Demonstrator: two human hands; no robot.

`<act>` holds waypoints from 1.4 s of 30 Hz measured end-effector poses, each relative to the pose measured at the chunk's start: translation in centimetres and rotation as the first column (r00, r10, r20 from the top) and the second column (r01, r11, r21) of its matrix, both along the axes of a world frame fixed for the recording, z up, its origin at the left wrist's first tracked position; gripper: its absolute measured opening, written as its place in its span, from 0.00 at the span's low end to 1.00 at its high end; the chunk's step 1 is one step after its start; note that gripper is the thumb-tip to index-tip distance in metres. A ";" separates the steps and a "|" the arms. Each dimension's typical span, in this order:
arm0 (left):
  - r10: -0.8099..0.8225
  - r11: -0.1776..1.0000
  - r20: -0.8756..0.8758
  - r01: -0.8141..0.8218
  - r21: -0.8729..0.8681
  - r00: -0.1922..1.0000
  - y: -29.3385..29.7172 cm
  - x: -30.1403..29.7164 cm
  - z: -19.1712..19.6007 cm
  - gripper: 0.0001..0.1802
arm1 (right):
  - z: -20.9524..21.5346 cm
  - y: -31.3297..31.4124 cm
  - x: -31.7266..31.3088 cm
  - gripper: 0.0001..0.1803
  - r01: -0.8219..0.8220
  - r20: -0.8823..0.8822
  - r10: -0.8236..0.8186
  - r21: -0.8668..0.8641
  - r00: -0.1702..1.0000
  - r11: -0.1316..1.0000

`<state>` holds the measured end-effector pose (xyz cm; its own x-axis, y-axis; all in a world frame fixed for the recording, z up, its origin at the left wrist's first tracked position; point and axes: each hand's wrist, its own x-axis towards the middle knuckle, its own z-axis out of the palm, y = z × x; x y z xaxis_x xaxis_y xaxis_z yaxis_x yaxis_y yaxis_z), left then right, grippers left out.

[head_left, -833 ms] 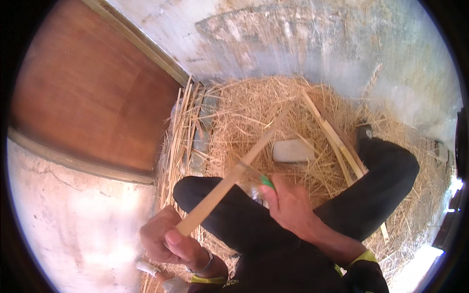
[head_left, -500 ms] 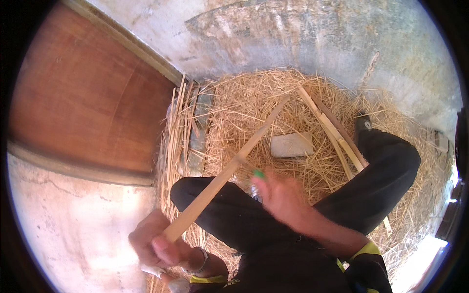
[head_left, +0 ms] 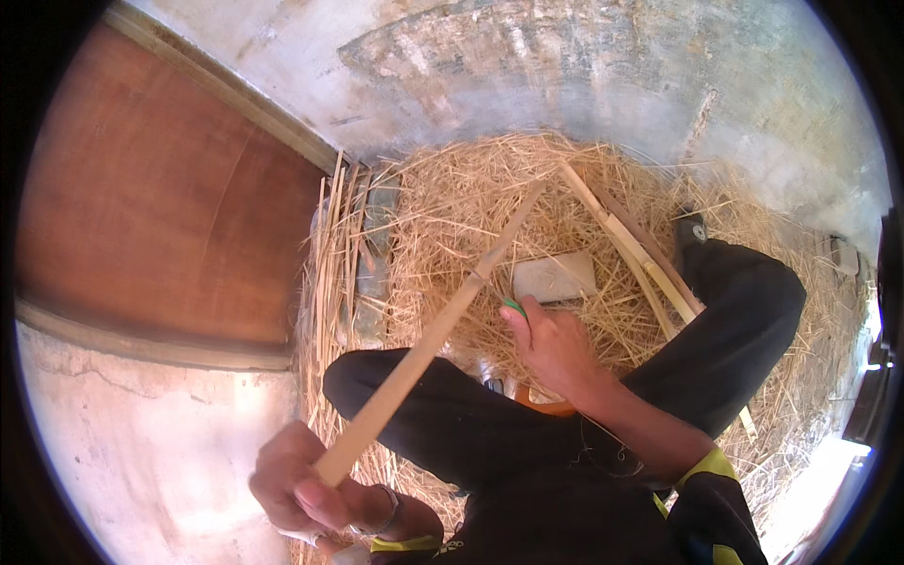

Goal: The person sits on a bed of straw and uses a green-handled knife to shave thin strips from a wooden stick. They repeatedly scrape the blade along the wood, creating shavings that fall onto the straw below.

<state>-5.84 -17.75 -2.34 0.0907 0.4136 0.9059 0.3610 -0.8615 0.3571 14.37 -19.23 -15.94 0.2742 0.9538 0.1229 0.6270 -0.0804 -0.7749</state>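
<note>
My left hand is closed round the near end of a long flat bamboo strip. The strip slants up and away over my left leg, its far end above the straw. My right hand is closed beside the strip's middle, apart from it. A small green piece pokes out between its thumb and fingers; the rest is hidden, so its kind cannot be told. Under my right wrist, an orange object lies partly covered between my legs.
Loose straw covers the floor. A pale rectangular block sits on it beyond my right hand. More bamboo strips lean toward my right leg. Thin split strips lie by the brown door. A stained wall closes the far side.
My right hand has moved up and slightly away along the strip, uncovering the orange object. My left hand keeps its hold, nearly still. The view has shifted slightly.
</note>
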 end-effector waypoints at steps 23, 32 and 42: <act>0.032 0.999 0.026 -0.032 0.015 0.999 0.8 -0.6 -0.2 0.19 | 0.2 -0.7 -1.9 0.20 -0.012 -0.019 0.015 0.143 1.000 0.990; -0.046 0.999 0.037 0.046 -0.007 0.998 0.8 -1.3 -0.2 0.18 | -1.3 -0.2 -1.5 0.21 0.002 -0.063 0.003 0.089 0.998 0.996; 0.071 0.997 0.045 -0.072 0.041 0.996 1.2 -0.8 -0.4 0.19 | -4.3 2.0 -0.2 0.22 0.050 -0.003 -0.050 0.063 0.999 0.997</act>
